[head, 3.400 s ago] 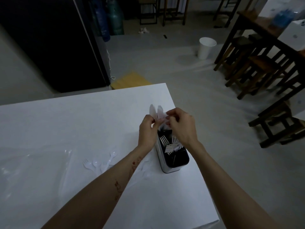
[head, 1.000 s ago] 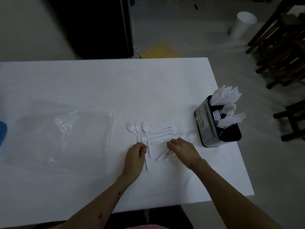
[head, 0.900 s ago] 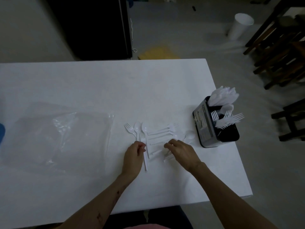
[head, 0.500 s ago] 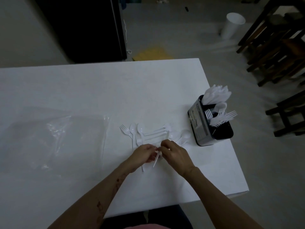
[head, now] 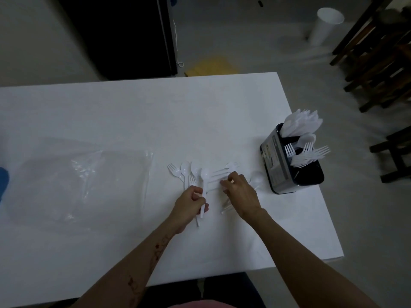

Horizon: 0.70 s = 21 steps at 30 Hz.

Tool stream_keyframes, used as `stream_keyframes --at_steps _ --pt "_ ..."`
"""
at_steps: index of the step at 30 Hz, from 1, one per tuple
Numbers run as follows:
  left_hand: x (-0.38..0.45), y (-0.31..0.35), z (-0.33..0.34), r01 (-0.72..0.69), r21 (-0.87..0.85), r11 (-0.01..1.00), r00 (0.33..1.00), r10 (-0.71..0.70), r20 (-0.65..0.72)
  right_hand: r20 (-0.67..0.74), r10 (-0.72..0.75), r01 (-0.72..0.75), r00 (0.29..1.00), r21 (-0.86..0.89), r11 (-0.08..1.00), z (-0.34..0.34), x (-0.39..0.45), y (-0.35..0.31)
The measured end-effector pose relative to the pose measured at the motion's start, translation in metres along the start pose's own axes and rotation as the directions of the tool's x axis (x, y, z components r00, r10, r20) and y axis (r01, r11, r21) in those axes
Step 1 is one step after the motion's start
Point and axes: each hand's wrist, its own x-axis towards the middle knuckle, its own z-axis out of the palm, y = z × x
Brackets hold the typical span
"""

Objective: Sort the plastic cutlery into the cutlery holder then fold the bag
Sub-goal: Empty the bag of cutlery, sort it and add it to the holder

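Head view, looking down on a white counter (head: 133,121). The left hand (head: 189,204) is curled around the handle of a white plastic spoon (head: 204,187), whose bowl points away from the person and whose handle end sticks out below the fingers. The right hand (head: 241,193) hovers just beside it with fingers bent down onto the loose cutlery (head: 200,174); whether it pinches a piece cannot be told, as the fingertips hide the contact. The loose cutlery, forks and spoons, lies in a small cluster on the counter directly beyond both hands, some pieces upright to the view and some lying crosswise. One further spoon (head: 256,177) lies between the right hand and the cutlery holder (head: 275,161). The holder, dark with a printed label on its side, stands near the counter's right edge and already carries knives in its far compartment and spoons and forks in the nearer ones. A clear plastic bag (head: 77,181) lies flat on the left part of the counter, well apart from the hands. Bare counter extends beyond the cluster to the far edge. On the floor stand a white bin (head: 324,26) and dark wooden stools (head: 378,63).
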Motion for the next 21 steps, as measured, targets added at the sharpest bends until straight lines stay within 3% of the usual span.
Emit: stream_keyframes --at_steps 4,9,15,18,21 --pt "-0.002 0.002 -0.003 -0.045 -0.007 0.999 0.997 0.044 -0.069 0.063 0.027 -0.027 0.998 0.002 1.0 0.0 0.002 0.002" --pt "0.001 0.001 -0.006 -0.08 0.117 0.99 0.993 0.089 -0.074 0.016 -0.13 0.13 0.991 0.009 0.991 -0.009 -0.003 0.008" --pt "-0.002 0.003 0.009 -0.004 0.139 0.99 0.994 -0.011 0.106 -0.092 -0.235 0.249 0.968 0.183 0.951 -0.013 0.002 0.003" --pt "-0.004 0.002 0.016 0.061 0.083 0.995 0.992 -0.07 0.108 -0.121 -0.216 0.239 0.969 0.235 0.942 -0.014 0.004 -0.002" --pt "-0.006 -0.003 0.016 0.016 0.099 0.995 0.994 -0.026 0.105 -0.214 -0.168 0.229 0.962 0.304 0.925 -0.009 0.0 -0.004"
